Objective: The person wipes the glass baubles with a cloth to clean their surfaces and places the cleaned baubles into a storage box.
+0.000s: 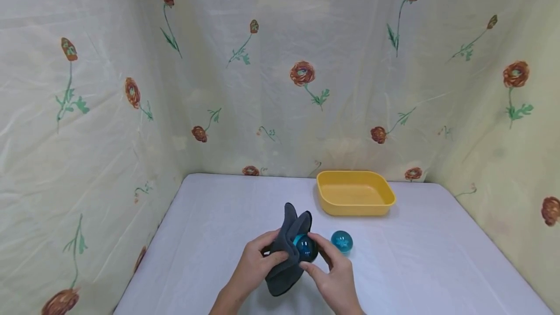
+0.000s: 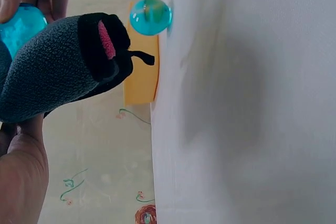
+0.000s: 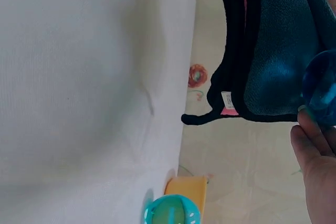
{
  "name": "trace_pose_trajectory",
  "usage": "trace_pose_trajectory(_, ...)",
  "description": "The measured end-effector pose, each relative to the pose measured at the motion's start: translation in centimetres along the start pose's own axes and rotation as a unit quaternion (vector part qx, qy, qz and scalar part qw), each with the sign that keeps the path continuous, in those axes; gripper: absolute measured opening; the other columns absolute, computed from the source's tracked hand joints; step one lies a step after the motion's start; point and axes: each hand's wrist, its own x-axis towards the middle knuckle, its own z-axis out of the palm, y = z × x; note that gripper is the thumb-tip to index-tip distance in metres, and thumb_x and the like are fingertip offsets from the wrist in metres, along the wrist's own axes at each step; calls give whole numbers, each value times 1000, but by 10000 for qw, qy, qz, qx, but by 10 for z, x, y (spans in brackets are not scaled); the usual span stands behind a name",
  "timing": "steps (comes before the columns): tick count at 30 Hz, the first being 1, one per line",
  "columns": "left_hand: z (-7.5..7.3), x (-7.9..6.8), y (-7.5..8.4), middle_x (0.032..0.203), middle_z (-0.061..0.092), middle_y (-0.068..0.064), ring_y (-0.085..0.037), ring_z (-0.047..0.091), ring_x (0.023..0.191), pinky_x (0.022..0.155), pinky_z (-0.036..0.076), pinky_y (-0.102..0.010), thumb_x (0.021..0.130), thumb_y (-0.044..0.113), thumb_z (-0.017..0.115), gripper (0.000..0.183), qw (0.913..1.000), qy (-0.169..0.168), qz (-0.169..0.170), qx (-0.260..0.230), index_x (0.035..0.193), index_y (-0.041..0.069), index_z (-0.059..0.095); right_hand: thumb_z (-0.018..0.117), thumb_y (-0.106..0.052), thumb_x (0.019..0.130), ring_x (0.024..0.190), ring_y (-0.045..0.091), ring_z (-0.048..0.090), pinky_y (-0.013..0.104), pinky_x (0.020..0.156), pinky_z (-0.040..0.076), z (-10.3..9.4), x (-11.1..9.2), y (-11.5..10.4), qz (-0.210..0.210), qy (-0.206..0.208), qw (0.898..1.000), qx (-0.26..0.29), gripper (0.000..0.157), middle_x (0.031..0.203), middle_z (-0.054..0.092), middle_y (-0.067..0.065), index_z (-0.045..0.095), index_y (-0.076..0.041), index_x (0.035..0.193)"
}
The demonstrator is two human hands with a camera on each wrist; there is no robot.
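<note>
My left hand (image 1: 255, 261) grips a folded dark grey cloth (image 1: 282, 280), with its thumb on the near face. Black trim edges the cloth, and its pink other side shows at the folds in both wrist views. In my right hand (image 1: 336, 278), a clear blue ball (image 1: 308, 249) is pinched between thumb and fingers. The ball sits against the cloth, partly wrapped by it on its left side. Both are held above the table. A second clear teal ball (image 1: 342, 241) rests on the table just beyond my right hand.
A yellow rectangular tub (image 1: 355, 209) stands at the back of the white table (image 1: 227, 218), right of centre. Flower-printed curtains (image 1: 271, 111) enclose the table at the back and both sides.
</note>
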Motion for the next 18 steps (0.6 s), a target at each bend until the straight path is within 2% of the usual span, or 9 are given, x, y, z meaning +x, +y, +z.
trace_pose_trajectory(6,-3,0,-1,131,66,2,-18,62,116,95,56,-37,88,38,74,48,9999,44,111,34,134,31,62,83,-7,78,127,16,60,29,104,48,-2,3,-1,-80,31,9999,-102,60,134,64,-4,61,-28,130)
trace_pose_trajectory(13,-5,-2,3,134,65,0,-20,62,119,96,55,-40,88,37,74,48,9999,99,74,56,134,30,62,83,-7,79,127,16,60,29,104,48,-4,7,-3,-132,65,9998,-121,59,134,64,-2,62,-25,131)
trace_pose_trajectory(18,-7,-1,3,136,63,0,-20,61,120,95,56,-38,88,37,74,50,9999,87,60,14,135,30,61,83,-5,78,126,16,60,31,103,49,-6,9,-4,-181,159,9994,-252,60,133,64,-2,62,-25,131)
